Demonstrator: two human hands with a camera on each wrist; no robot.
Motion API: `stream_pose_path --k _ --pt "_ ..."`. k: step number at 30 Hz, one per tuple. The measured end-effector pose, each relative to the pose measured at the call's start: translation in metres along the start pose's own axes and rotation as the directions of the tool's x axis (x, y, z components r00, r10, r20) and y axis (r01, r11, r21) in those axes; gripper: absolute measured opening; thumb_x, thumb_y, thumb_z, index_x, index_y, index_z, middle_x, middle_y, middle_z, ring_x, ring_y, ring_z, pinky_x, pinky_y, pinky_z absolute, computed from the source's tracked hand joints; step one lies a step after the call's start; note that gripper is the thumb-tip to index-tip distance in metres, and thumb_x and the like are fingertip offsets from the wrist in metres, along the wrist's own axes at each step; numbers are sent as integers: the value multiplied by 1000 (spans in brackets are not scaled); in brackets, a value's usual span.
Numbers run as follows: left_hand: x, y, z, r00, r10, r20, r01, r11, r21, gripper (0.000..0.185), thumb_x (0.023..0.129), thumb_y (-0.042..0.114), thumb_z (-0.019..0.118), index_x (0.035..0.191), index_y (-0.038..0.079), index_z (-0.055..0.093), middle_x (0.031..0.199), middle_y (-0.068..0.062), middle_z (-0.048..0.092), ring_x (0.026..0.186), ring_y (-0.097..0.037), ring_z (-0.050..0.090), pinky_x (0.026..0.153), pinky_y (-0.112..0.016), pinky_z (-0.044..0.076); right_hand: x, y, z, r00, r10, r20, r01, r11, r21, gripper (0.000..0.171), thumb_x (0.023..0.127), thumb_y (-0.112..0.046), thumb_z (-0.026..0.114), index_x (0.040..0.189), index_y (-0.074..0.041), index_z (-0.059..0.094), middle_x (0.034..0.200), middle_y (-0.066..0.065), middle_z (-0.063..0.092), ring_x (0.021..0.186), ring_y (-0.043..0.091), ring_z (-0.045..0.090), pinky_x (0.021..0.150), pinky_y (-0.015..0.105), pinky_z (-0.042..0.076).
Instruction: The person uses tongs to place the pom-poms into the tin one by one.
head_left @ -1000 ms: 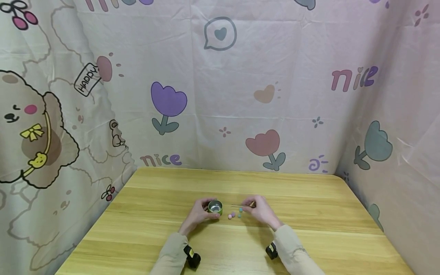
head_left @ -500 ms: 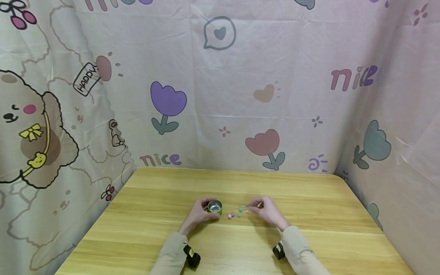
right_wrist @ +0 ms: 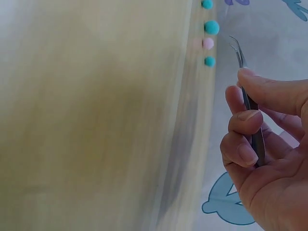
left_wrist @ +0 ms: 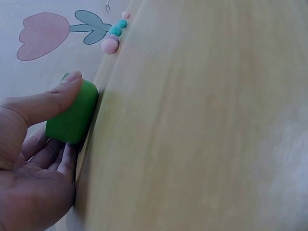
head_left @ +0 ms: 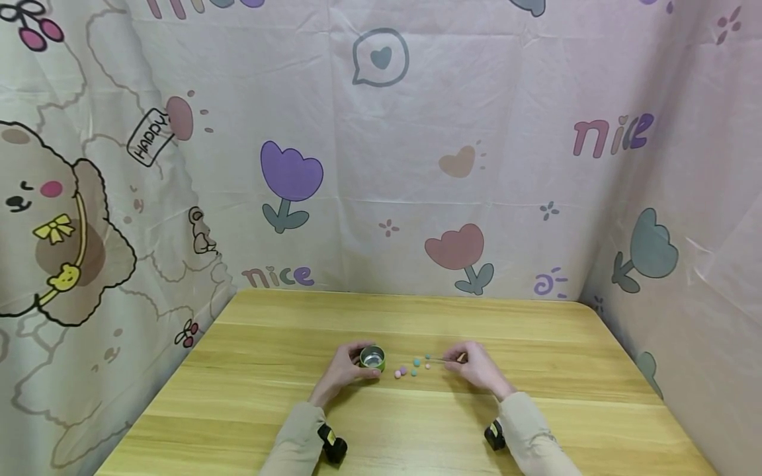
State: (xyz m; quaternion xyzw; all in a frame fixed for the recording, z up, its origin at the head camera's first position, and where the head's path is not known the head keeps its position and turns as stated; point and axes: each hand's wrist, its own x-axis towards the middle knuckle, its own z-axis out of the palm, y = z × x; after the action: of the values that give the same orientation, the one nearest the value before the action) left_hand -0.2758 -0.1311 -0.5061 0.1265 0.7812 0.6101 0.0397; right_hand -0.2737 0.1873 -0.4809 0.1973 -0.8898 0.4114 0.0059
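Two hands were on the wooden table [head_left: 250, 396]: the left hand [head_left: 340, 371] was curled round a little green tin [head_left: 372, 358], a few tiny pastel balls [head_left: 412, 367] sat just right of it, and the right hand [head_left: 476, 367] pinched thin metal tweezers [head_left: 442, 359], tips near the balls.

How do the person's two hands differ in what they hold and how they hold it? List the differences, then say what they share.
The left hand wraps around a small green tin; the right hand pinches thin metal tweezers.
The tin stands on the table; the tweezers are held above it, their tips empty near the little balls.
The left hand's thumb presses the tin's side; the right hand's fingers curl along the tweezers.
Both hands are bare, with beige sleeves.
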Motion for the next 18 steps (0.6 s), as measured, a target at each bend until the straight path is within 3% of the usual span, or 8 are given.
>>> stream_pose_path --k 5,18 --pt "-1 0 -1 1000 7 14 -7 1000 10 66 73 -4 85 132 -11 56 130 -30 61 125 -46 58 111 -53 47 0 2 -2 999 -34 5 34 999 -23 5 88 -5 73 89 -1 76 82 6 72 71 3 55 62 17 47" --pt "-2 1 -1 1000 -5 16 5 1000 -1 66 74 -3 84 133 -10 56 131 -30 60 126 -46 57 111 -53 48 -1 2 0 1000 -18 13 19 998 -63 7 89 -8 73 85 -1 75 80 2 71 67 3 53 60 17 45"
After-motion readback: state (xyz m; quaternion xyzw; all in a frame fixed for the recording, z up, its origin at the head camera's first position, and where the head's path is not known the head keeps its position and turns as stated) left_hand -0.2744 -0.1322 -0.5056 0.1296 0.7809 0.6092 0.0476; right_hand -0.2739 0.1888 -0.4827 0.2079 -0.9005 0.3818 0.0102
